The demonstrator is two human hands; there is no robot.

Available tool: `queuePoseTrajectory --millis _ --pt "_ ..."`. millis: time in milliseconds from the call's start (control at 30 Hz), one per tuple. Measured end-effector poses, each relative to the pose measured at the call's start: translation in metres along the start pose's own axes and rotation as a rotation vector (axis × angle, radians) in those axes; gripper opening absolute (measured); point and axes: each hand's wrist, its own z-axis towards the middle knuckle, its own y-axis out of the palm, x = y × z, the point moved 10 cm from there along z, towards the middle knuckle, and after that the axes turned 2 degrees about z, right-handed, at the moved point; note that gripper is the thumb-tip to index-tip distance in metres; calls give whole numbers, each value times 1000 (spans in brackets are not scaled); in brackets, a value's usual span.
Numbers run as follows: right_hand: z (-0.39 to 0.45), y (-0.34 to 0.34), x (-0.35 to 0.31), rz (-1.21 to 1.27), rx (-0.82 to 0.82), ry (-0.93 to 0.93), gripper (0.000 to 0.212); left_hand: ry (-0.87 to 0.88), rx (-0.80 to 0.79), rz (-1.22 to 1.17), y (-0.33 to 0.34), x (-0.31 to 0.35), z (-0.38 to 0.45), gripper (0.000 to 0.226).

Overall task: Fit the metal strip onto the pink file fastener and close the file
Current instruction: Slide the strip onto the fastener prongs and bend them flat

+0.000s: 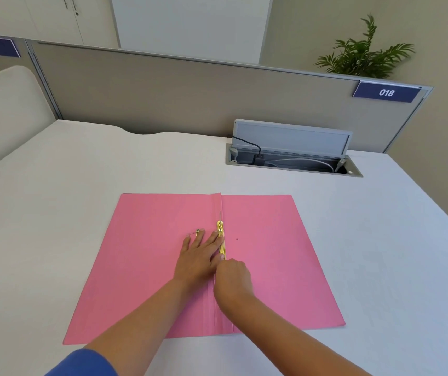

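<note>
The pink file (258,267) lies open and flat near the middle of the desk (380,240), its spine fold running toward the far edge. Along that fold sits the gold metal strip (221,240). The left hand (198,259) is spread flat on the left cover, fingers (217,238) extended and holding nothing, the forefinger pressing against the strip. The right hand (232,278) is curled over the strip's near end; whether its fingers pinch the metal I cannot tell. A thin prong (220,215) stands just beyond the strip's far end, so the fitting step looks to be in hand, not finished. Next, probably, the strip must be seated and locked over the prongs, then one cover folded across.
</note>
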Motion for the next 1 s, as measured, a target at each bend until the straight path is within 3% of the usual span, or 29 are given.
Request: queuePoseTrajectory --millis 200,400,467,700,1000 --pt "-7 8 -12 -179 33 -88 46 6 0 -12 2 -2 1 50" --pt "-16 19 -21 -330 -20 -213 34 6 12 -15 3 -3 1 50" --pt "-21 10 -26 -362 50 -262 26 4 17 -13 3 -3 1 50" --pt "-36 0 -20 -377 231 -343 31 1 14 8 1 -2 1 50" --pt "-39 5 3 -149 266 -447 39 14 18 35 0 -2 0 50"
